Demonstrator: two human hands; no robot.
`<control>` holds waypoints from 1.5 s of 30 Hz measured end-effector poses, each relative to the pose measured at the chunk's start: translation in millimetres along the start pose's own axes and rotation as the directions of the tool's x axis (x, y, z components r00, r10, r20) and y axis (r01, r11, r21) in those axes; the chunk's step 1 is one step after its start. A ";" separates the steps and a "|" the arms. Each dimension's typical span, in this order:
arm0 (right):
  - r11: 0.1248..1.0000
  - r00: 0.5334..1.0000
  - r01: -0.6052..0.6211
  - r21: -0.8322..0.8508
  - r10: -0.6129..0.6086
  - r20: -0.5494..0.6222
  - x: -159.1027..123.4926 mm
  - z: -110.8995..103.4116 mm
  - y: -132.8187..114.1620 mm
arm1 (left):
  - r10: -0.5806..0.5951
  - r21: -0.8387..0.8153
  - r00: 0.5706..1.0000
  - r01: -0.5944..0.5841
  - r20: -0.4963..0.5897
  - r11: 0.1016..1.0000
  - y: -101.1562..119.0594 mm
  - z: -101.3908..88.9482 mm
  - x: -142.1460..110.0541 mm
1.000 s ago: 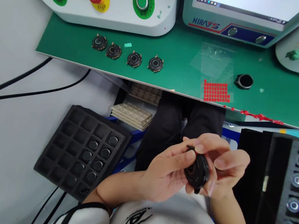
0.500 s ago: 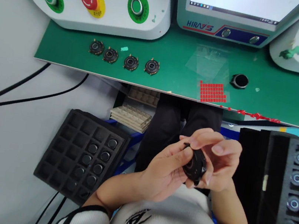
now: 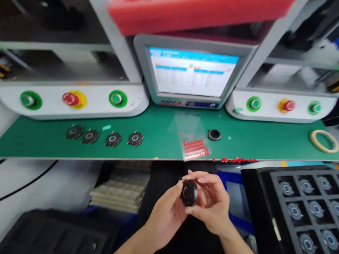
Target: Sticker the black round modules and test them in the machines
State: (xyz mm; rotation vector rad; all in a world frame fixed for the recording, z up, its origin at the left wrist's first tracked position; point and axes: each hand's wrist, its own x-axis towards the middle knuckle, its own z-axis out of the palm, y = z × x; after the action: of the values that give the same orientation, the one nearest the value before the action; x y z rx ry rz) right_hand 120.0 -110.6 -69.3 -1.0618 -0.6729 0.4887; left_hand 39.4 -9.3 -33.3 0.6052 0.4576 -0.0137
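Both my hands meet below the front edge of the green bench (image 3: 250, 143), over my lap. Between them is a small round black part (image 3: 189, 192), like a watch case. My left hand (image 3: 167, 213) cups it from the left with thumb and fingers closed on it. My right hand (image 3: 210, 203) pinches its right side and top with curled fingers. Several similar round parts (image 3: 104, 137) lie in a row on the bench at the left, and one dark round part (image 3: 214, 134) lies near the middle beside a patch of small red squares (image 3: 195, 149).
A black foam tray (image 3: 308, 224) with several round parts stands at my right; another dark tray (image 3: 54, 237) is at lower left. A screen (image 3: 190, 73) and two button panels (image 3: 71, 99) (image 3: 282, 105) line the back. A tape roll (image 3: 324, 141) lies far right, a red tray (image 3: 200, 4) overhead.
The camera has tilted up and pulled back, bringing the screen, both button panels and the red tray into view. My hands keep holding the round black part between them.
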 end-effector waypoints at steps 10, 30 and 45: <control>0.916 0.801 -0.018 -0.401 -0.227 -0.554 31.0 -65.1 -18.1 | 0.294 0.826 0.880 -0.170 0.372 -0.537 36.7 8.9 149.8; 0.939 0.682 -0.075 -0.336 -0.198 -0.704 -6.1 -73.7 -25.4 | 0.199 0.890 0.964 -0.240 0.174 0.387 68.1 36.4 172.3; 0.959 0.756 -0.120 -0.257 -0.079 -0.649 -8.6 -54.5 -12.3 | 0.297 0.148 0.952 -0.283 -0.078 0.948 45.9 1.5 47.8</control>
State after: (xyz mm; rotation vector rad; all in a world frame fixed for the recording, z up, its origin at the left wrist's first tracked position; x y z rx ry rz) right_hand 153.2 -155.6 -77.9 -1.4137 -0.0935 0.0049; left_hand 89.7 33.4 -27.2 0.8057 0.4625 0.2694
